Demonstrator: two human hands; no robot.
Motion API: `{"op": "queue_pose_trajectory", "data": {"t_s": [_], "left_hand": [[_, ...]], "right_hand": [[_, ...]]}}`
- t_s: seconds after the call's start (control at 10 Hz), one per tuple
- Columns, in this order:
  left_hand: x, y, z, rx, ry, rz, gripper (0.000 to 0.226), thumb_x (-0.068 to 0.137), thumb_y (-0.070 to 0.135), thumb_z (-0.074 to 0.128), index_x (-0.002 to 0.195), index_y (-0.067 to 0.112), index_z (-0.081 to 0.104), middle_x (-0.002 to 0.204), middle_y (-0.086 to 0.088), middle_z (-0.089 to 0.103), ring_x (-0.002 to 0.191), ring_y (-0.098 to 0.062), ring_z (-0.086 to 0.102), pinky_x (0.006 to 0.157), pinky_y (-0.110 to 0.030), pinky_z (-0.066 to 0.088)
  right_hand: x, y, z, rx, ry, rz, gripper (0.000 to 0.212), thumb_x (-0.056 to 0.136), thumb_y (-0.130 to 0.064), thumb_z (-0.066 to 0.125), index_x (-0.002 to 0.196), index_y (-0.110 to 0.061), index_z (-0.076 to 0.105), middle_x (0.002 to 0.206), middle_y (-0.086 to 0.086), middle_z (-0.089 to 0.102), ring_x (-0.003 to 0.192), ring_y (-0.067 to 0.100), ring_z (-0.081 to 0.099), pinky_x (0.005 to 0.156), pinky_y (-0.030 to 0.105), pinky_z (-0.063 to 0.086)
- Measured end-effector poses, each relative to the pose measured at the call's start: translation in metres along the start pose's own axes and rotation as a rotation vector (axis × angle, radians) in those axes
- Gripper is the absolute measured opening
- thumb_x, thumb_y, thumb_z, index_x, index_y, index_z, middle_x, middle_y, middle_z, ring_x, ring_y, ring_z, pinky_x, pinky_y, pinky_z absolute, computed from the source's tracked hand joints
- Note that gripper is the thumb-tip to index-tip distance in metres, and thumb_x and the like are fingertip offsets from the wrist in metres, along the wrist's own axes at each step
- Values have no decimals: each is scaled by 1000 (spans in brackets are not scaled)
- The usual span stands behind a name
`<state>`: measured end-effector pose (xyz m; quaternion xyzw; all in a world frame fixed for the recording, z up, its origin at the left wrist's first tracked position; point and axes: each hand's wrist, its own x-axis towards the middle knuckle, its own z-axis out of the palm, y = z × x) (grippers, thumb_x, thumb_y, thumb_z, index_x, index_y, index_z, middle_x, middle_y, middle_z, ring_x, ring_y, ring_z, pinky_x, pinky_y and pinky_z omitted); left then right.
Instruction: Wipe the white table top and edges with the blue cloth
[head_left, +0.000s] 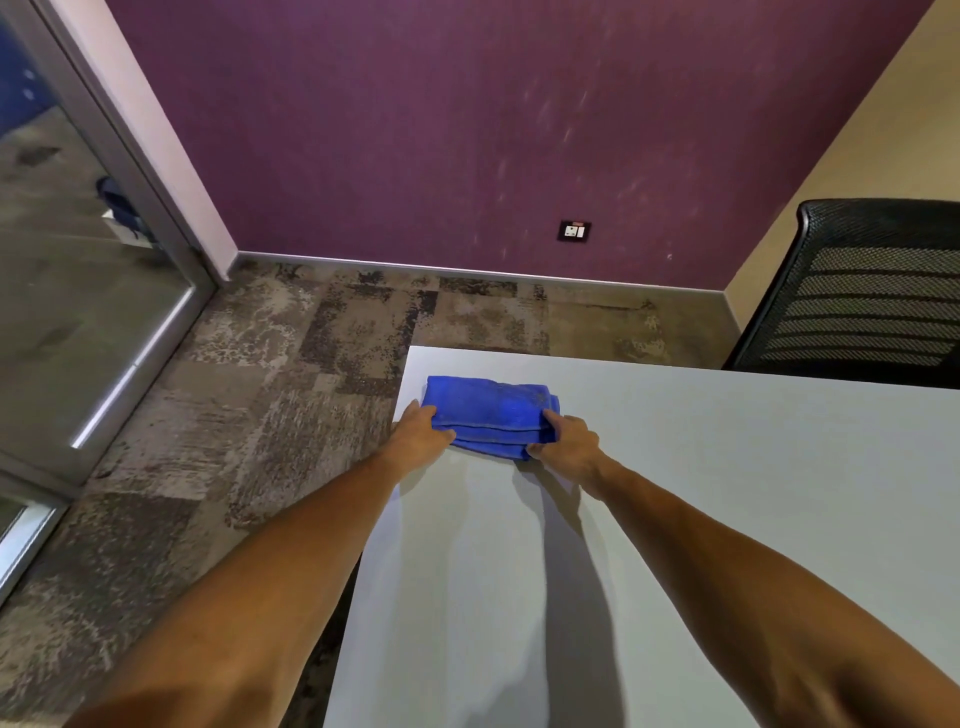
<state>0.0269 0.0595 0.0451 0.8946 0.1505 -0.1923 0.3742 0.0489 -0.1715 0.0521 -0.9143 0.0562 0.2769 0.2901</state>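
head camera view, looking down along two bare forearms stretched out over a white table (675, 519). a folded blue cloth (493, 410) lies flat on the table top near its far left corner, close to both the far edge and the left edge. the cloth sits between the two hands, and each hand holds one end of it. the left hand (418, 434) is at the cloth's left end, right by the table's left edge, with its thumb lying on top of the fabric and its fingers tucked at the cloth's side, grasping it. the right hand (566, 441) is at the cloth's right end, with thumb and fingers pinching the near right corner of the folds. both arms cast soft shadows on the table top. beyond the table, a mottled brown and grey carpet (260, 389) covers the floor. a purple wall (415, 130) stands behind it, with a small dark power socket (574, 230) low down. a black mesh office chair (872, 291) stands at the table's far right. a glass door with a metal frame (135, 171) is on the left.
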Motion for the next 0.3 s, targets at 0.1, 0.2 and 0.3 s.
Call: {"op": "queue_pose_trajectory", "data": {"t_s": [0.1,0.2,0.3], "left_hand": [[-3,-1,-1,27,-23,-14,58,97,28,56,147,7,37,154,-17,27,138,-34,37,112,-45,36],[-12,-1,-1,-83,59,29,58,95,20,58,147,7,37,155,-17,28,141,-32,35,111,-39,36],[-23,5,-4,-163,148,33,53,94,13,59,143,4,40,149,-18,39,137,-33,41,100,-32,41]], "right_hand": [[-4,2,-4,72,-2,-16,72,98,-27,65,161,-26,30,159,13,33,143,36,37,120,47,35],[-18,10,-2,227,11,-75,70,96,-17,67,159,-25,36,159,10,38,143,33,39,120,47,36],[-29,13,-2,269,33,-93,69,96,-13,68,158,-23,38,157,10,43,141,33,45,118,48,39]]}}
